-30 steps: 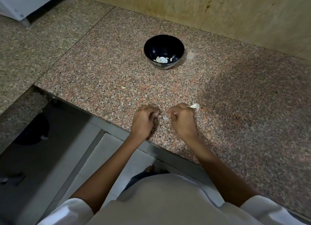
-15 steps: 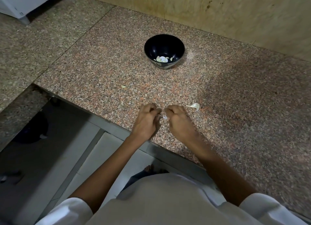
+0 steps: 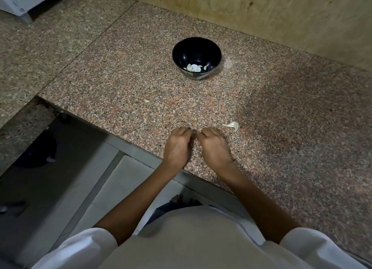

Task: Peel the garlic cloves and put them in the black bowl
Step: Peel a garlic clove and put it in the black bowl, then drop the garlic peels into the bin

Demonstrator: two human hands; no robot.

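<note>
At the near edge of the desk (image 3: 120, 83), left hand (image 3: 177, 146) and right hand (image 3: 214, 148) curl fingers, apparently pinching a hidden clove; bowl (image 3: 196, 49) holds several peeled cloves (image 3: 194, 67).

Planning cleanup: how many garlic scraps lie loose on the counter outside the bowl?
2: a curled peel beyond and right of the right hand, and a small bit left of centre, between bowl and counter edge. The left hand or the right may hide more.

Your left hand (image 3: 178, 146) and right hand (image 3: 214, 148) meet at the near edge of the counter (image 3: 120, 77), fingers curled, anything held hidden. A garlic skin (image 3: 231, 125) lies just right; the far black bowl (image 3: 182, 51) holds cloves (image 3: 194, 67).
</note>
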